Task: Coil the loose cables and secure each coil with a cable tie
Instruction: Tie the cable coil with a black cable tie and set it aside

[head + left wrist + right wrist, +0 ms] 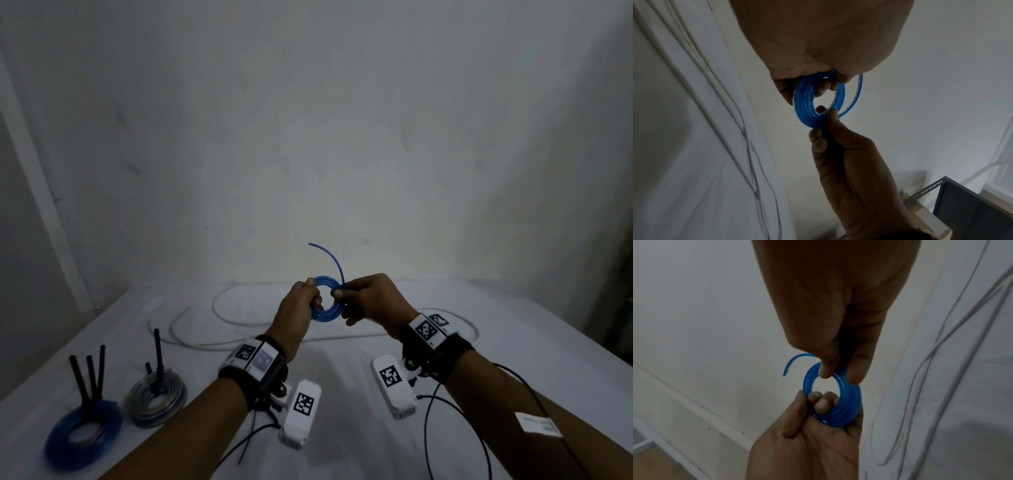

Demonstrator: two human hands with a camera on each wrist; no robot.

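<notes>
— Above the table (376, 445), what do the hands have between them?

— A small blue coil (325, 298), held up in the air, clear of the white cloth. The left hand (301, 305) grips its left side, with the thumb on top and fingertips hooked through the ring's opening. The right hand (371, 301) pinches the opposite side between thumb and forefinger.

— Is the coil fully wound?

— Not quite. A loose blue tail (330, 258) curves up and away from the spot where the right hand pinches, ending free in the air.

— What do the wrist cameras add?

— From the left wrist, several turns of the blue coil (807, 104) lie side by side, and the right hand (849, 154) reaches in from below to meet it. From the right wrist, the left hand's fingertips (821, 404) poke through the ring of the blue coil (851, 402), and the tail arcs off to the left.

— Anything else lying on the table?

— A long white cable (239, 329) sprawls loosely behind the hands. At the near left sit two finished coils, just beside each other: a blue one (84, 431) and a grey one (156, 401), each with black cable ties (89, 375) sticking upright from it.
</notes>
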